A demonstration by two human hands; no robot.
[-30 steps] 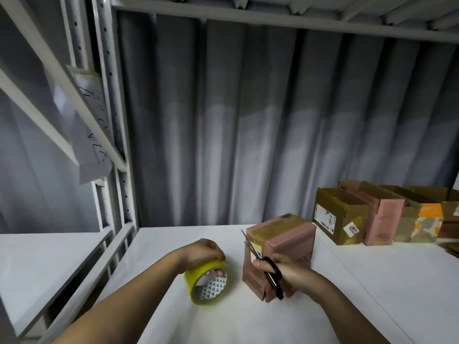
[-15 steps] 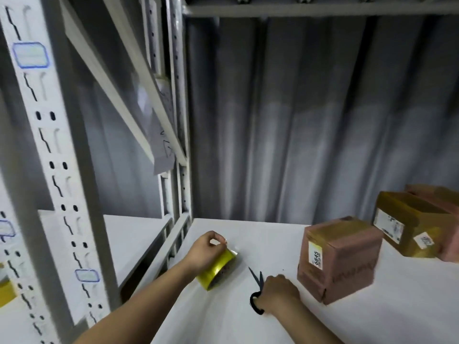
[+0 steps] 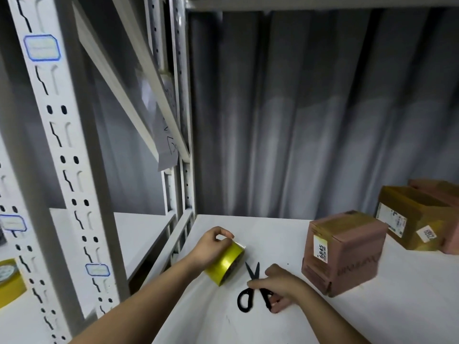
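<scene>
On the white shelf top (image 3: 248, 227), in front of the grey curtain (image 3: 323, 120), the person has both hands down on the work. The left hand (image 3: 211, 248) sits on a roll of yellow tape (image 3: 224, 263), its fingers curled over the top of the roll and the thumb and forefinger pinched together at the upper rim. The roll stands on its edge near the left side of the shelf top, with its open core turned toward the scissors.

The black scissors (image 3: 253, 275) lie just to the right of the roll, close beside it but not touching. Their blades are parted a little and point away toward the curtain. The right hand (image 3: 282, 286) is bent over them from the right, with the thumb laid across the shanks below the pivot and the fingers curled round the right handle loop. The left loop lies free on the surface. Whether a finger passes through the covered loop I cannot tell.

Just right of that hand stands a pink carton (image 3: 352, 256), closed, with brown tape along its top and a yellow label reading 6845 on the near face. Further back on the right sits a brown carton (image 3: 412, 219) with white labels, and a second pink carton (image 3: 439, 188) shows behind it.

To the left rises the shelving's slotted upright (image 3: 62, 145), with blue-edged tags stuck on it. A sheet of paper (image 3: 166, 145) hangs from a slanted brace. At the far left edge another yellow roll (image 3: 11, 284) shows on the neighbouring shelf.
</scene>
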